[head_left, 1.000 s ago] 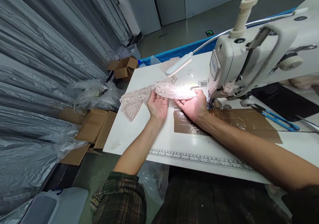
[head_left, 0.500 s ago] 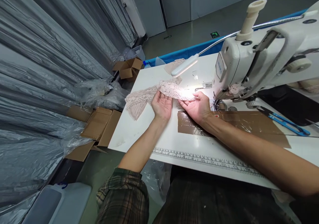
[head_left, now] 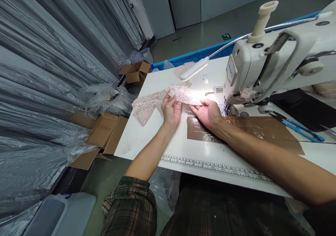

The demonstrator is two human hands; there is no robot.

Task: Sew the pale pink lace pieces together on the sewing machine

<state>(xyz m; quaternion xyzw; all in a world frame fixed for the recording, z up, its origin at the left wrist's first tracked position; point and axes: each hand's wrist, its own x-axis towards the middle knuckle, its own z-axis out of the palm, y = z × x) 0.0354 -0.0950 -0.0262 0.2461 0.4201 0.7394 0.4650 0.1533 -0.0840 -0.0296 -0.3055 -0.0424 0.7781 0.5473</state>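
Note:
A strip of beige lace (head_left: 153,101) lies across the white sewing table (head_left: 157,138), lit at its right end by the machine's lamp (head_left: 195,69). My left hand (head_left: 172,110) is palm up with fingers curled round the lace's middle. My right hand (head_left: 208,113), also palm up, pinches the lace's lit right end just left of the white sewing machine (head_left: 273,54) and its needle area.
Brown tape patch (head_left: 252,129) and a printed ruler (head_left: 210,166) mark the table. Blue-handled snips (head_left: 299,129) lie at the right. Open cardboard boxes (head_left: 102,134) and plastic sheeting (head_left: 52,71) stand at the left; a grey bin (head_left: 63,213) is on the floor.
My fingers have curled more tightly on the lace, and both hands have drawn slightly together. The view has shifted a little.

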